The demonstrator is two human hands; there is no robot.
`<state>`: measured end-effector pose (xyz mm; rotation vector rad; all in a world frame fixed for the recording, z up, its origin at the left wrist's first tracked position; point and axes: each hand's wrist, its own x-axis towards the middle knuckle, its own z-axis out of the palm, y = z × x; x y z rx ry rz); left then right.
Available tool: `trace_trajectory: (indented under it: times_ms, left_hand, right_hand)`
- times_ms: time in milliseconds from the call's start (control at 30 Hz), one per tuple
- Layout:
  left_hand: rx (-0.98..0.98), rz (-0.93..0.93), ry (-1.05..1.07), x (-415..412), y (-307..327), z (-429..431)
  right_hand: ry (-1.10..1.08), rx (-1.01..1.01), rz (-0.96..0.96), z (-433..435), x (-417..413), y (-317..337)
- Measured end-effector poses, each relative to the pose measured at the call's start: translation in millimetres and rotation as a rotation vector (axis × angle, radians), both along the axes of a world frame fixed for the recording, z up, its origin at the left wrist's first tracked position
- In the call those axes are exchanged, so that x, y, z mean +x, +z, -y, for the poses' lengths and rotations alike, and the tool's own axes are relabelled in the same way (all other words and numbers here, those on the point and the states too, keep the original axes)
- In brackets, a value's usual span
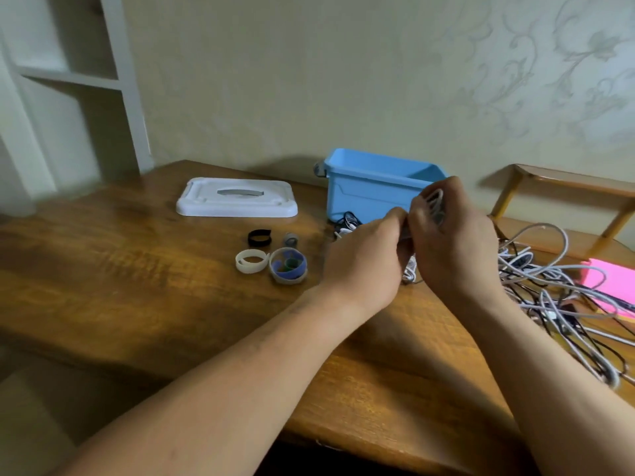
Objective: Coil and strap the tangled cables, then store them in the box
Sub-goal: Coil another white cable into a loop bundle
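Both hands meet above the wooden table (137, 276), in front of the open blue box (364, 190). My right hand (453, 242) grips a coiled white cable (433, 198), whose loops show above the fingers. My left hand (367, 262) pinches the same coil from the left; a short white end (409, 271) hangs below. A tangle of white and black cables (563, 297) lies at the right. A coiled black and white cable (347, 223) sits at the box's foot. Rolled straps lie left of my hands: black (259, 238), white (252, 261), grey (291, 239) and a blue-grey roll (288, 266).
The box's white lid (237, 197) lies flat to the left of the box. A pink sheet (611, 280) sits under the tangle at the right edge. A wooden chair back (563, 187) stands behind the table on the right. White shelves (68, 77) rise at the far left.
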<state>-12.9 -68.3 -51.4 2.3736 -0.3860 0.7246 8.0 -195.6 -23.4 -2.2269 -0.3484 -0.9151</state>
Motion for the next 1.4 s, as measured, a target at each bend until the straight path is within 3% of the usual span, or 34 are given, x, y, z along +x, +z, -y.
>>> trace_trajectory:
  times_ms: [333,500,600,800,900,967,1033,1167,1233,1333,1400]
  left_hand:
    - [-0.033,-0.098,0.038,-9,10,-47]
    - [-0.296,-0.219,0.085,-6,11,-108]
    - [-0.503,-0.247,0.110,-2,5,-150]
    - [-0.762,-0.222,0.162,0,5,-187]
    - [-0.743,-0.218,0.161,-5,9,-191]
    - [-0.744,-0.211,0.148,-7,8,-191]
    - [-0.758,-0.199,0.144,-8,10,-191]
    - [-0.749,-0.175,0.109,-4,22,-175]
    - [-0.751,-0.178,0.030,3,24,-153]
    - [-0.660,-0.218,-0.068,19,17,-106]
    - [-0.554,-0.246,-0.109,27,12,-76]
  right_hand:
    - [0.201,0.057,-0.161,-45,1,16]
    - [0.471,0.360,-0.405,-71,0,18]
    - [0.358,-0.020,-0.343,-85,10,10]
    - [0.438,-0.826,-0.194,-146,15,-7]
    - [0.394,-1.090,-0.176,-167,20,-9]
    - [0.381,-1.116,-0.190,-174,20,-11]
    - [0.417,-0.974,-0.220,-173,17,-6]
    - [0.552,-0.313,-0.321,-127,17,24]
    - [0.612,-0.081,-0.395,-84,20,31]
    - [0.622,0.171,-0.519,-28,27,21]
    - [0.572,0.221,-0.591,-1,34,9]
